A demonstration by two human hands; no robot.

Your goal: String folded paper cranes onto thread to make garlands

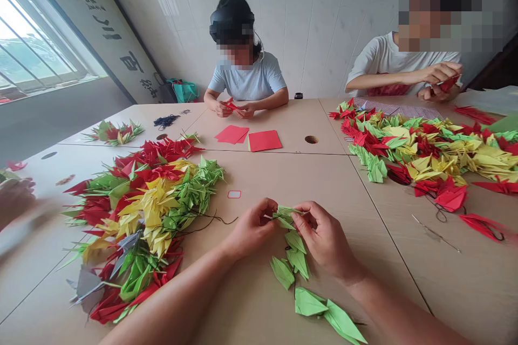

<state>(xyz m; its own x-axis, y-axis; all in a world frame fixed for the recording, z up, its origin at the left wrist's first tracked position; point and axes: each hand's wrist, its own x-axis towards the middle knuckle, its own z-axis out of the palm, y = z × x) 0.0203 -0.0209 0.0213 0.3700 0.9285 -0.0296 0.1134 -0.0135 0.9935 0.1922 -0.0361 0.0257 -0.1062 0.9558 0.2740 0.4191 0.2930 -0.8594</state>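
Beige tabletop under us: our left hand and right hand, close together, pinch one green origami crane snugly.

Left hand and right hand pinch together

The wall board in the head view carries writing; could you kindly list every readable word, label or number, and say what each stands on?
Large dark Chinese characters on the framed white board: one looks like "百"; the rest are too slanted to read.
No other legible text shows.
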